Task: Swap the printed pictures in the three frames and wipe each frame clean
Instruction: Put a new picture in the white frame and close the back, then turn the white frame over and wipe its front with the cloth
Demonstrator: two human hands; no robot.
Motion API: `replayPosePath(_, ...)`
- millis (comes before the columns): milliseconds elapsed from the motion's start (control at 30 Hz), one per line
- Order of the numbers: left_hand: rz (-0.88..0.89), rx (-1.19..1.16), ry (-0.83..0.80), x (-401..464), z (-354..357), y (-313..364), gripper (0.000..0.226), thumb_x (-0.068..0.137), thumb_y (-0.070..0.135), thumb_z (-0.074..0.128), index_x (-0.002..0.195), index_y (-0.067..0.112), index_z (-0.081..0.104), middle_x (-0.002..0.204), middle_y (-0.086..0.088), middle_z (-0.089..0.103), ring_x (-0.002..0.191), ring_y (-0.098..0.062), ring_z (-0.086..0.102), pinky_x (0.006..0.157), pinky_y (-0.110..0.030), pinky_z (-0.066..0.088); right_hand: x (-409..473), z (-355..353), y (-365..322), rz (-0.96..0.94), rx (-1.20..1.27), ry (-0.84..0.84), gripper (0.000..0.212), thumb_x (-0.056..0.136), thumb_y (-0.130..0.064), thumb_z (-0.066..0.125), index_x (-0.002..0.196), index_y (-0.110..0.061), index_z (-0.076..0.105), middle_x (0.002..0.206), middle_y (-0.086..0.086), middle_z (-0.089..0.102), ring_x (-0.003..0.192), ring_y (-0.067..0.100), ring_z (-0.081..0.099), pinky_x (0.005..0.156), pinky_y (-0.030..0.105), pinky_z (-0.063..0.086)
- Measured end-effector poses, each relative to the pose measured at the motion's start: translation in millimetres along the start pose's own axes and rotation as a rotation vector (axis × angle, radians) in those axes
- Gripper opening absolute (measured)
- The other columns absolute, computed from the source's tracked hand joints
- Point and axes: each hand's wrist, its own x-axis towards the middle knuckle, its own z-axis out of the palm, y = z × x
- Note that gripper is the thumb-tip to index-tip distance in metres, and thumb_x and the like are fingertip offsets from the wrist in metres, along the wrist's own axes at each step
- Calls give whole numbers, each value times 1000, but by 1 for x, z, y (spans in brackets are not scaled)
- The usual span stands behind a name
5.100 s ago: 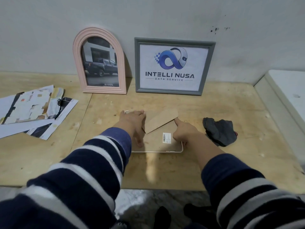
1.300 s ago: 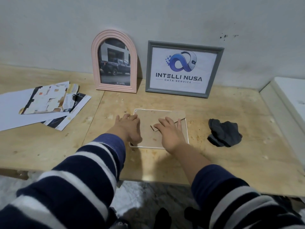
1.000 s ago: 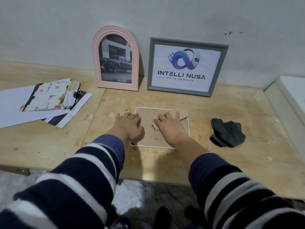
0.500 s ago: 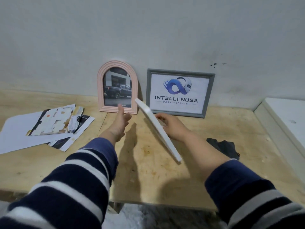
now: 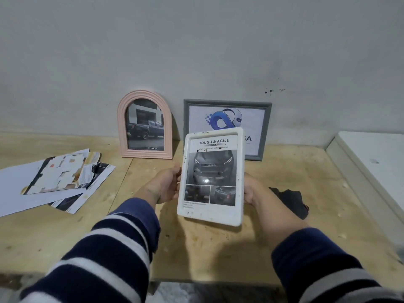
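White frame point(image 5: 238, 178): we hold it upright above the worktop point(image 5: 284, 176), long axis vertical, car print facing us. Left hand point(image 5: 167, 185) grips its left edge, right hand point(image 5: 250, 190) its right. Behind it, leaning on the wall: pink arched frame point(image 5: 122, 125), grey frame point(image 5: 265, 130).

Both arms in long sleeves, dark navy with broad white horizontal stripes. Left sleeve point(image 5: 113, 243) cuff ends near the wrist; right sleeve point(image 5: 323, 270) sits pushed higher, forearm bare. Fabric possibly knit; near edge blurred. Both hands bare.
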Motion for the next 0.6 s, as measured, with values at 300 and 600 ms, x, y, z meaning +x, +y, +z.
replayPosePath(300,-97,72,-90,12,16,-19,43,103,44,32,123,14,56,115,-18,68,105,-34,66,81,-50,57,5,-27,26,101,-31,60,21,96,-2,49,88,0,68,74,14,69,56,23,68,47,28,56)
replayPosePath(600,-65,24,77,32,30,-30,34,103,29,34,123,7,52,104,-19,71,90,-33,71,70,-42,58,12,-87,54,-197,-1013,800,27,96,-27,47,119,-33,60,126,-1,58,120,25,46,103,43,31)
